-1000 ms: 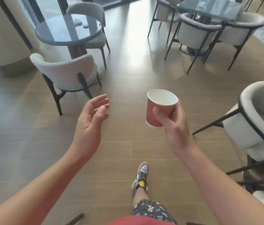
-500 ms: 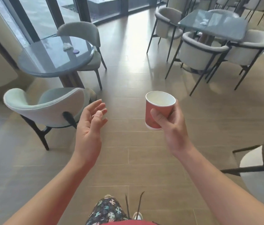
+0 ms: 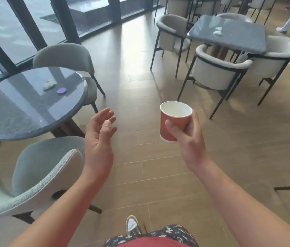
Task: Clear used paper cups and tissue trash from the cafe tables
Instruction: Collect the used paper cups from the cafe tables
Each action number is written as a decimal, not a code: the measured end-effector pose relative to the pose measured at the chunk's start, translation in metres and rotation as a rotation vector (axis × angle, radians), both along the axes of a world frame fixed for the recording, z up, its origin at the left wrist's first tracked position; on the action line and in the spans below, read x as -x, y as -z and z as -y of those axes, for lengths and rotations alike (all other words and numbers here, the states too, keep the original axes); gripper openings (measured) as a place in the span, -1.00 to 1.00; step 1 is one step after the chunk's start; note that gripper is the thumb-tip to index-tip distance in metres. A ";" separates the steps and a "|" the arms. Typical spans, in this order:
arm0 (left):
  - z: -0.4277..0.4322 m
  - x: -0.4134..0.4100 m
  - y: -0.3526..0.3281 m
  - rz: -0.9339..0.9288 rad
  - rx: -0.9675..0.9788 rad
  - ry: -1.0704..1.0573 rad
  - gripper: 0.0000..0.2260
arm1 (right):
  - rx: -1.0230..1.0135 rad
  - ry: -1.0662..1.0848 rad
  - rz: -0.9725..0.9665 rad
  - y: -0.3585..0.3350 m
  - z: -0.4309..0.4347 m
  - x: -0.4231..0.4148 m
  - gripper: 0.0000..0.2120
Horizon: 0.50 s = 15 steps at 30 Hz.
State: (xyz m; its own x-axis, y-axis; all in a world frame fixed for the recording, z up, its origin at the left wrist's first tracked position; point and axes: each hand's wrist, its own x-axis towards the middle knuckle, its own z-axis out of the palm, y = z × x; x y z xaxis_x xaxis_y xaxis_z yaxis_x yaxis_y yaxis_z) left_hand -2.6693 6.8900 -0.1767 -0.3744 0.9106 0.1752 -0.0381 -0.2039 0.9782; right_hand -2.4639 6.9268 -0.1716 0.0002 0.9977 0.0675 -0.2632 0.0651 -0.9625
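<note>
Right hand (image 3: 188, 139) fingers clamped on cup (image 3: 173, 122), upright, 3 o'clock of left hand (image 3: 99, 139); left fingers loose, apart, empty. Tissue (image 3: 48, 85) on round table (image 3: 33, 111), 10 o'clock. Risk: leaning in for tissue tips cup.

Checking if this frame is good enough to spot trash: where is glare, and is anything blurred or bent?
Head view: daylight glares off the floor; the round table mirrors the window frames, yet its crumpled tissue is readable; the white wad on the square table is small and soft; the wide lens splays those frames; the red cup in the right hand is sharp.
</note>
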 end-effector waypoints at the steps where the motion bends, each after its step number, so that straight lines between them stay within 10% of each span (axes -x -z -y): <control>1: -0.023 0.007 -0.001 0.001 0.009 0.007 -0.70 | 0.002 0.007 -0.007 -0.001 -0.021 0.006 -0.49; 15: -0.357 0.022 0.021 -0.041 0.021 0.024 -0.68 | 0.000 0.000 0.011 0.020 -0.356 0.030 -0.47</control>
